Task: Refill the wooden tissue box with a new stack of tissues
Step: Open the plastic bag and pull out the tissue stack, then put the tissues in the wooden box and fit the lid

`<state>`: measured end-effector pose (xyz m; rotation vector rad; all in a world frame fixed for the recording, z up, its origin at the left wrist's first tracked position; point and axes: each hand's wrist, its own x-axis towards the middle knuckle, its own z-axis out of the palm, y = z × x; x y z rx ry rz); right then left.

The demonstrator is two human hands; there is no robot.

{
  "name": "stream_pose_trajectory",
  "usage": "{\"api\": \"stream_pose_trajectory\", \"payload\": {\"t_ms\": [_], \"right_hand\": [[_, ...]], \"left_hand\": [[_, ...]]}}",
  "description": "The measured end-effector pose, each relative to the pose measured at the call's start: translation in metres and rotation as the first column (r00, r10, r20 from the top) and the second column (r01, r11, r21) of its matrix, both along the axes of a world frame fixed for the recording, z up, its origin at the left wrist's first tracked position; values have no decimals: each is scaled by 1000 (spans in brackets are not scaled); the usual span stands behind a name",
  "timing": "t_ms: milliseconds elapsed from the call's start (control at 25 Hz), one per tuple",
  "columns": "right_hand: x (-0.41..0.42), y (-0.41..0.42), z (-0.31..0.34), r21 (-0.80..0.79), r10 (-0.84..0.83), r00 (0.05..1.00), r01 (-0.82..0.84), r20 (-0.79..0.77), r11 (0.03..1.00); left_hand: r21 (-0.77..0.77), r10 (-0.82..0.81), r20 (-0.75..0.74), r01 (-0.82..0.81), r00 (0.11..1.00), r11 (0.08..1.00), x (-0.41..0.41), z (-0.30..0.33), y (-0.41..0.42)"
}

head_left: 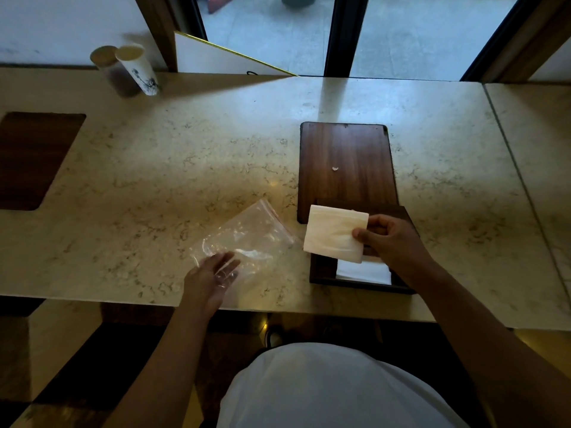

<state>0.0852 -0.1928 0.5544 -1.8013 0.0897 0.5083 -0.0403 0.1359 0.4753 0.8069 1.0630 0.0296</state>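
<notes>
Marble counter (216, 149): right hand (392, 242) pinches one tissue stack (333, 233); left hand (207, 279), fingers spread, presses one plastic bag (247, 236).

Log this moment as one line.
right hand: holds tissue stack above wooden box | left hand: on plastic bag | lid: off

Pale marble counter (191, 156), veined, seam at right. Dark wood inlay (34, 159) at left edge. Two cups (129, 69) at back left against white wall (61, 23). Dark-framed glass doors (343, 35) behind, daylight reflecting off counter. Checkered floor (61, 350) below.
</notes>
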Motion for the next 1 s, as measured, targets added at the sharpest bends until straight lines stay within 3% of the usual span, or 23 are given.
{"api": "stream_pose_trajectory", "payload": {"t_ms": [160,280,440,560,600,680,760,880,960,1000], "right_hand": [[-4,10,-4,59,-40,998,43,-44,997],[-10,19,-6,68,-8,998,12,-66,998],[-18,24,-9,62,25,996,-19,-89,998],[-23,26,-11,42,42,994,-38,-97,998],[-24,27,-12,40,41,995,-38,-94,998],[-27,29,-11,69,36,995,-30,-95,997],[-29,28,-7,183,41,989,-15,-140,983],[-29,22,-3,396,92,962,18,-259,918],[-28,13,-5,442,130,948,12,-290,897],[-27,8,-6,421,137,946,-1,-293,907]], "left_hand": [[-114,200,-161,-220,966,969,6,-12,-37],[-100,200,-223,-226,954,969,9,-16,-65],[131,58,-408,-4,911,991,5,-17,-76],[294,15,-644,230,765,928,-6,-8,-66],[383,51,-635,257,771,887,-9,-4,-62],[461,-22,-418,233,908,856,-8,7,-59],[341,-279,-266,360,923,868,4,23,-65],[-91,-545,5,543,838,835,31,43,-75],[-364,-534,199,568,822,738,45,49,-82],[-423,-522,250,577,815,698,50,49,-85]]}}
